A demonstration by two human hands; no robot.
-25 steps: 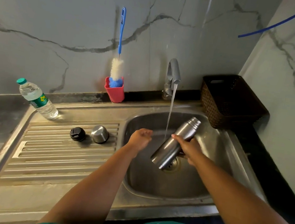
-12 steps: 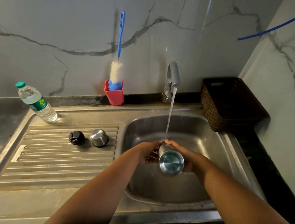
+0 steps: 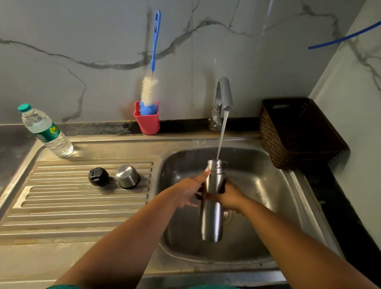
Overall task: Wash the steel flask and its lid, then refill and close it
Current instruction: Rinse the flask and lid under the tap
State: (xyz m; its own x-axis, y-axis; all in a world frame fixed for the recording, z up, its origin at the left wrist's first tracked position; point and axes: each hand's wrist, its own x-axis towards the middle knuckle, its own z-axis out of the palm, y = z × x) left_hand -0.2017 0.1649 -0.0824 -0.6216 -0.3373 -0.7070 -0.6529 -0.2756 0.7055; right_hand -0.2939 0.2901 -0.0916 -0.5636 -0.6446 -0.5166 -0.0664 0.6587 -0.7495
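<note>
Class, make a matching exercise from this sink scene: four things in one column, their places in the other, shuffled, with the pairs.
Things:
1. steel flask
2. bottle brush
3. black lid
4. plastic water bottle

Places:
A. on the ribbed drainboard
B. standing in the red cup
C. under the running tap
D. at the drainboard's far left corner

Pairs: 1-C, 2-B, 3-A, 4-D

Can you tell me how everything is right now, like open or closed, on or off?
tap: on, water running
steel flask: open, upright under the stream
left hand: grips the flask
right hand: grips the flask
black lid: off, on the drainboard
steel cap: off, beside the lid
plastic bottle: capped, leaning
bottle brush: standing in the red cup
</note>
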